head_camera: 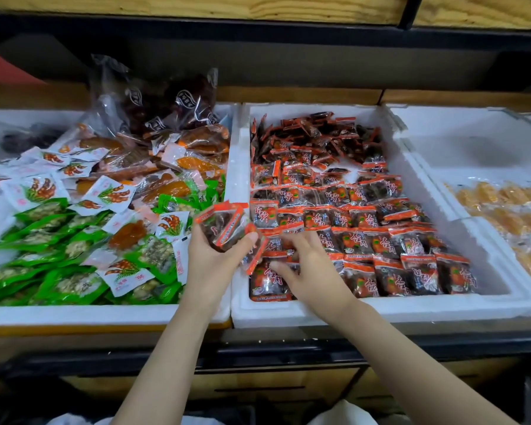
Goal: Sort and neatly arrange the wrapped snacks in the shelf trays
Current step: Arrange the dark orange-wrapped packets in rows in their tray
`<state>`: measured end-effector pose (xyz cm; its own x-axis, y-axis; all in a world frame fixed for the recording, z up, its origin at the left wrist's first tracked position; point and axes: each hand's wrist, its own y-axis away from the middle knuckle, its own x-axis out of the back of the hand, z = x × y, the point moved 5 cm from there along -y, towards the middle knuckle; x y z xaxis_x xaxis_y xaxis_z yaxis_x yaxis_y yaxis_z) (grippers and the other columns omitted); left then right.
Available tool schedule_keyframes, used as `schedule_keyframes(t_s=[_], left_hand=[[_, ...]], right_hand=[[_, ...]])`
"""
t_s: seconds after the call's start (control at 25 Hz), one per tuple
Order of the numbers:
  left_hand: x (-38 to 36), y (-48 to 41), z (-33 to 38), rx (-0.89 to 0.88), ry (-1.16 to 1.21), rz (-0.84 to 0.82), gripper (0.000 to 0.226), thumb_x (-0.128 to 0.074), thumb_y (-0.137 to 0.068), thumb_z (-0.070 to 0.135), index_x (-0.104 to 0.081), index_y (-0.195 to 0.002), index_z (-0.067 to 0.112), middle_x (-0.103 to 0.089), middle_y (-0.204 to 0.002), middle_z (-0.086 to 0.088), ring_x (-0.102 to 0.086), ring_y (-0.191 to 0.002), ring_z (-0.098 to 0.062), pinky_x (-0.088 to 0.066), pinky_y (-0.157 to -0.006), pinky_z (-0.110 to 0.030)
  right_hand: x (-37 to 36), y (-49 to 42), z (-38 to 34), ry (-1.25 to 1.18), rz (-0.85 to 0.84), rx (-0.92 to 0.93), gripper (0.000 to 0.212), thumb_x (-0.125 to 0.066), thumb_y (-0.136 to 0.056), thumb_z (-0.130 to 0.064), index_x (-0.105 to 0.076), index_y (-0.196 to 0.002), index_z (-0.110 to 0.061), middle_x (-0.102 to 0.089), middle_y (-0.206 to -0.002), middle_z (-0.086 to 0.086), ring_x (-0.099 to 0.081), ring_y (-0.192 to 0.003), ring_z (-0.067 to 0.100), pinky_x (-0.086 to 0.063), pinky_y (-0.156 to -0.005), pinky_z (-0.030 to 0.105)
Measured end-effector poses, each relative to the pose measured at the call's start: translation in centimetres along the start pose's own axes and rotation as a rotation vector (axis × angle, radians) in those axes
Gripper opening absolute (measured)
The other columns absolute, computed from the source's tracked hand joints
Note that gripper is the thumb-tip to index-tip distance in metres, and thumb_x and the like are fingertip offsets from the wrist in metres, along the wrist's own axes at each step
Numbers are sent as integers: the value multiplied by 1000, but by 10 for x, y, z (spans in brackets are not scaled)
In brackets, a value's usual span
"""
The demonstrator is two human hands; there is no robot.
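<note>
A white foam middle tray (442, 305) holds many red-edged dark snack packets (365, 216), in neat rows at the front and a loose heap at the back. My left hand (210, 262) holds a small stack of these red packets (224, 225) above the wall between the left and middle trays. My right hand (307, 268) reaches into the front left corner of the middle tray, fingers spread over the packets there, touching them; no grip on any shows.
The left tray (105, 314) is full of mixed green, white and orange packets (74, 240), with clear bags of dark snacks (166, 99) at its back. The right tray (460, 142) holds yellow wrapped snacks (509, 210). A shelf board hangs overhead.
</note>
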<state>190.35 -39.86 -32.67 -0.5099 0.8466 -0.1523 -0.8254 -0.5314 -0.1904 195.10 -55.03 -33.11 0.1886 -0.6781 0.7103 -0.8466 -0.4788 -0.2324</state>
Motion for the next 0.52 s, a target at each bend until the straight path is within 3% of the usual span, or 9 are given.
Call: schedule_keyframes(t_s=[0.08, 0.16, 0.24, 0.32, 0.44, 0.52], left_hand=[[-2, 1, -1, 18, 7, -69, 43, -78, -71, 8, -54, -99, 30, -69, -95, 5, -67, -91, -11, -55, -79, -35], [-6, 4, 0, 23, -16, -148, 47, -80, -66, 12, -54, -103, 27, -70, -97, 4, -69, -90, -11, -56, -71, -30], [-12, 7, 4, 19, -65, -222, 48, -80, -66, 10, -53, -102, 26, -69, -91, 7, -69, -79, -7, -55, -58, -24], [-16, 9, 7, 28, -67, -271, 45, -77, -66, 12, -52, -100, 26, -69, -88, 11, -69, -76, -7, -55, -53, -24], [-15, 11, 6, 90, 63, -297, 34, -67, -73, 12, -51, -101, 21, -71, -88, 11, -71, -79, -12, -57, -50, -28], [-13, 11, 6, 111, 100, -264, 28, -62, -82, 3, -52, -103, 19, -71, -92, 8, -71, -81, -12, -55, -46, -27]], right_hand=[[8, 6, -5, -228, 91, 59, 43, -53, -93, -29, -37, -133, -31, -45, -114, -13, -48, -96, -3, -39, -85, 9], [8, 10, -10, -410, 34, 99, 45, -59, -90, -24, -39, -130, -31, -53, -112, -14, -54, -92, -1, -43, -81, 13], [5, 11, -11, -427, -10, 122, 45, -68, -83, -18, -46, -120, -32, -59, -99, -13, -57, -85, 0, -46, -78, 16], [5, 9, -9, -453, 27, 119, 34, -71, -81, -13, -52, -105, -29, -62, -89, -11, -60, -83, 2, -48, -78, 19], [11, 8, -2, -647, 48, 66, 16, -63, -87, -13, -57, -103, -15, -67, -96, 2, -64, -93, 15, -52, -85, 28], [17, 8, 6, -797, 76, -14, 19, -56, -91, -18, -57, -109, -12, -68, -101, 6, -64, -98, 20, -52, -89, 33]])
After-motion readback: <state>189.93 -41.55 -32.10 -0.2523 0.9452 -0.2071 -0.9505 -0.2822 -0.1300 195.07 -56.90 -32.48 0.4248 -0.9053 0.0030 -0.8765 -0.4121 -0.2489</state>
